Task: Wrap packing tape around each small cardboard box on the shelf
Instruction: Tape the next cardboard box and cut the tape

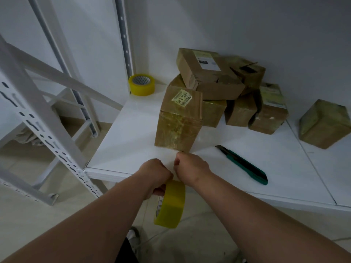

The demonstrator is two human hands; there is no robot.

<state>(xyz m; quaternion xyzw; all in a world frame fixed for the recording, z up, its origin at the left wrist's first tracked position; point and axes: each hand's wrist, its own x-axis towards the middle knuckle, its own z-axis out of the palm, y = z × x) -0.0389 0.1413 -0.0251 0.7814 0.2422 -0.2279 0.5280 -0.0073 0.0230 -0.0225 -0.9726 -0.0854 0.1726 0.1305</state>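
Note:
My left hand (154, 172) grips a yellow tape roll (171, 204) just off the front edge of the white shelf (129, 141). My right hand (191, 166) is closed beside it, pinching what looks like the clear tape end stretched from the roll toward a tall cardboard box (179, 120). That box stands upright right behind my hands, with a yellow label on top and shiny tape on its front face. Behind it lies a pile of several small cardboard boxes (224, 86).
A second yellow tape roll (141, 84) sits at the shelf's back left corner. A green utility knife (245, 165) lies right of my hands. One taped box (323, 124) stands apart at the far right. White perforated shelf posts (43, 130) rise at left.

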